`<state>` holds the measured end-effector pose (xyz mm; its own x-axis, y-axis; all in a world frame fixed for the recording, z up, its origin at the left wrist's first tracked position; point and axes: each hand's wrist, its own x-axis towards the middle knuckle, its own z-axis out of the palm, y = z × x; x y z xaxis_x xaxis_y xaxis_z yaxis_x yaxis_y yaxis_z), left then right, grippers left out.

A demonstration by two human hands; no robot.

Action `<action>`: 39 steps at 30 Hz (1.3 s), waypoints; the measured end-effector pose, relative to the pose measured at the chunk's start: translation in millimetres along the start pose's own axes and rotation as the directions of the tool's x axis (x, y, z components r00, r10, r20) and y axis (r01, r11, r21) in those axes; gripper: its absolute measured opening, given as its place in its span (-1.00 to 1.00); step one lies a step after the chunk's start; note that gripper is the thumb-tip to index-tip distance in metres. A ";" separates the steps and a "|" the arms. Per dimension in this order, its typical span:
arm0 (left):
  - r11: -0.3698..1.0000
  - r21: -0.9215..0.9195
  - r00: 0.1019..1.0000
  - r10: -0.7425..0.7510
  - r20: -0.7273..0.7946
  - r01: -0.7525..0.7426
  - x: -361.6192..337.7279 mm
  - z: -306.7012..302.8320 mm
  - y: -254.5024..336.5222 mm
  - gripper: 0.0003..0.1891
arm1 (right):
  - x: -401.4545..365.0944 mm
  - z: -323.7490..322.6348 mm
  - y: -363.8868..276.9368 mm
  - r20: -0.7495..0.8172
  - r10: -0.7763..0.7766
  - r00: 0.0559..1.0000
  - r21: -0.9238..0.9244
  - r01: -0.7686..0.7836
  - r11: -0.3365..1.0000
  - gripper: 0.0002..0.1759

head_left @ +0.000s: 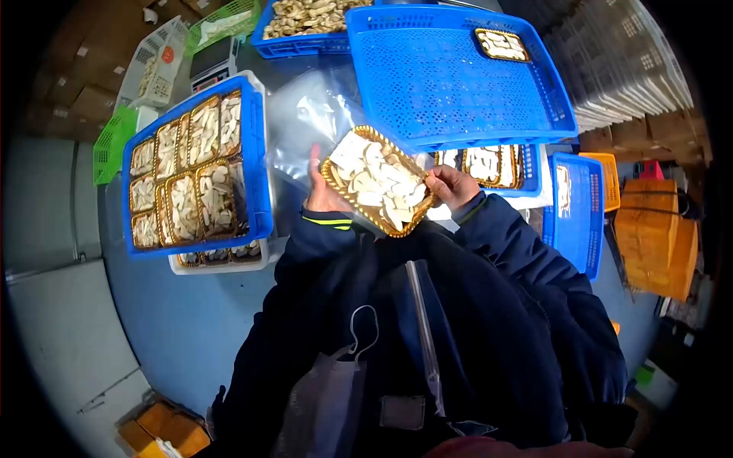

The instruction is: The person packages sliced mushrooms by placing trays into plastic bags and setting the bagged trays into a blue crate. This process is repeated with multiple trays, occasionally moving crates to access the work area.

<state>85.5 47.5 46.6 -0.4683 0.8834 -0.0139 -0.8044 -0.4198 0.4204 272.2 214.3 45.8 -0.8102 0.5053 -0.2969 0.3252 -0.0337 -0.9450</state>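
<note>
A gold-rimmed tray of pale sliced mushrooms [376, 179] is held up in front of my body, tilted. My right hand [452, 185] grips its right edge between thumb and fingers. On the other side, my left hand [324, 187] supports the left edge, its thumb pointing up and its other fingers partly hidden behind the tray. Clear plastic film [313, 103] lies behind the tray and reaches toward my left hand. Just beyond the tray is a large blue crate [466, 84] with one small filled tray [502, 45] in its far right corner.
At left, a blue crate [262, 175] of filled trays sits on a white crate [187, 265]. A blue crate of whole mushrooms [305, 18] and a scale [214, 62] are at the back. Further blue crates [578, 221], an orange crate [609, 182] and cardboard boxes [649, 237] stand right.
</note>
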 end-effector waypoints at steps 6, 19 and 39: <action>0.996 0.003 0.972 -0.084 0.221 0.086 13.7 27.6 -6.0 -0.18 | -28.0 -6.1 13.6 -0.182 0.017 0.983 0.426 0.063 0.903 -0.79; 0.878 0.065 0.827 -0.471 0.306 0.475 31.7 26.2 -80.4 -0.11 | -57.1 -32.8 20.9 -0.515 0.004 0.857 0.449 0.265 0.853 -0.80; 0.759 0.133 0.673 -0.632 0.385 0.637 36.2 54.7 -155.8 -0.17 | -138.6 -55.4 16.4 -0.665 0.065 0.744 0.394 0.275 0.877 -0.85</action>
<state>213.9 156.2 30.2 0.3339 0.9397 0.0745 -0.8606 0.2716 0.4309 416.9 191.5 79.0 -0.2577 0.9470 -0.1917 -0.1295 -0.2304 -0.9644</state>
